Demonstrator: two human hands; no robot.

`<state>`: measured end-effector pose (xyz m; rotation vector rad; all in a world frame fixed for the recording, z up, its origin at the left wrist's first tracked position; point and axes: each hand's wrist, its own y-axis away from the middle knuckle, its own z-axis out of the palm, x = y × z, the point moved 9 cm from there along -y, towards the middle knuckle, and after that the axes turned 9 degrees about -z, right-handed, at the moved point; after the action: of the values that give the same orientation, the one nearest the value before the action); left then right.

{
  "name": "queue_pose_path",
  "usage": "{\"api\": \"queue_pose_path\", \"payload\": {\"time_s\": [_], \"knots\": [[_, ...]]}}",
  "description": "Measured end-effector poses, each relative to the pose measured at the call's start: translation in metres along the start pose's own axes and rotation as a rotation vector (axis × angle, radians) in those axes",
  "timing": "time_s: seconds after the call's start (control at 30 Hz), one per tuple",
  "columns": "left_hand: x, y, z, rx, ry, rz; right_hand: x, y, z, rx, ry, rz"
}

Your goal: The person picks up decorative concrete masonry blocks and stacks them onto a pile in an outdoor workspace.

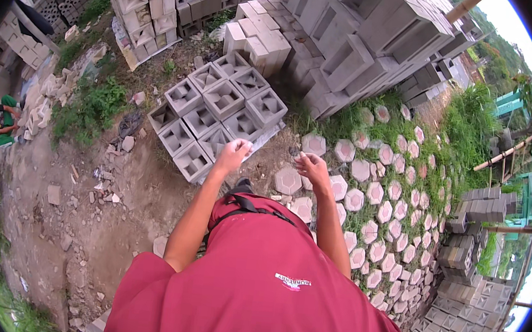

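Observation:
My left hand (234, 154) is over the near right side of a group of grey concrete vent blocks (224, 100). Its fingers are curled together, and whatever they may hold is hidden. I cannot tell if it touches the nearest block. To its right, above the paving stones, is my right hand (312, 166), fingers bent and pressed together. A small dark thing (294, 150) shows by its fingertips, too small to name. The vent blocks stand close together in rows, their square openings and angled inner fins facing up.
Hexagonal paving stones (360, 170) lie in grass on the right. Tall stacks of concrete blocks (346, 62) rise behind the vent blocks, and more blocks (473, 307) stand at lower right. Rubble (108, 179) is scattered on the left dirt. A person (1, 120) is at the far left.

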<state>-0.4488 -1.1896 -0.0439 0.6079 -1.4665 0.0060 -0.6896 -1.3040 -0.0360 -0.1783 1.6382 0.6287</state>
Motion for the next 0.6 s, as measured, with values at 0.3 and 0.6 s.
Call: {"api": "queue_pose_path", "payload": {"time_s": [0.3,0.6], "knots": [[0.057,-0.124,-0.044,0.108,0.134,-0.088,-0.051,-0.152,-0.033,-0.030,-0.027,0.087],[-0.044,-0.195,-0.050,0.365,0.349,-0.447,-0.038,-0.338,-0.046,-0.187,0.115,0.191]]}}
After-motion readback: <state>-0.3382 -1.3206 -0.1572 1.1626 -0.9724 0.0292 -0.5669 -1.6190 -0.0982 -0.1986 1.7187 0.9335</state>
